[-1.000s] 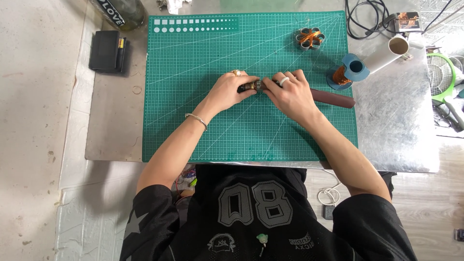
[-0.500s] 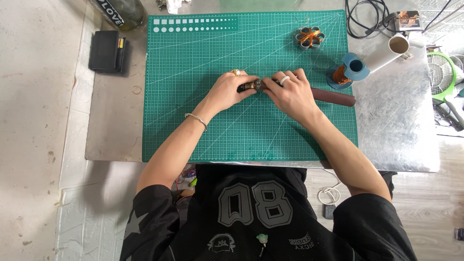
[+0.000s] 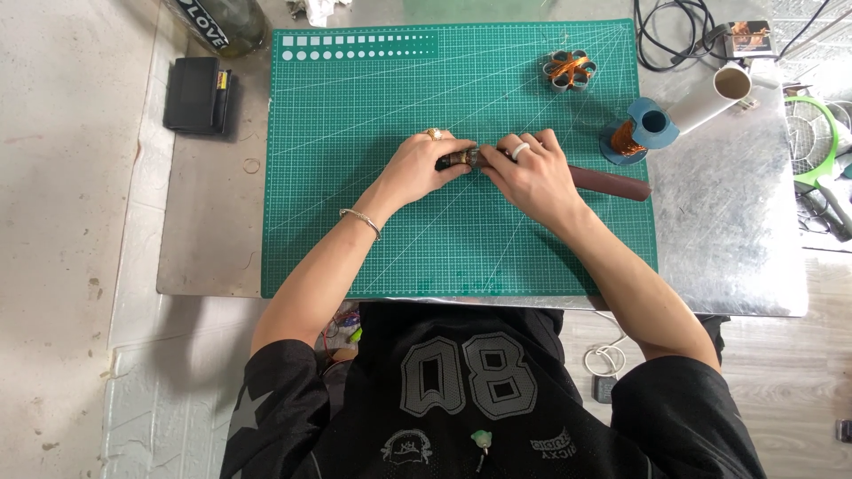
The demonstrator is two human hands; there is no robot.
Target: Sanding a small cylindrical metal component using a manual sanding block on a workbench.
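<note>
I see both hands meeting mid-mat. Left hand has fingers curled tight round a small dark cylindrical piece w/ coppery winding; right hand is closed on the same piece's other end, white ring on one finger. A long brown rod pokes out from under the right hand, lying flat along the green cutting mat. Near the mat's right edge: blue spool of copper wire, w/ a white tube just beside it. A coil of copper loops sits at the mat's top right. A black rectangular case w/ a yellow label lies left of the mat on the metal table.
</note>
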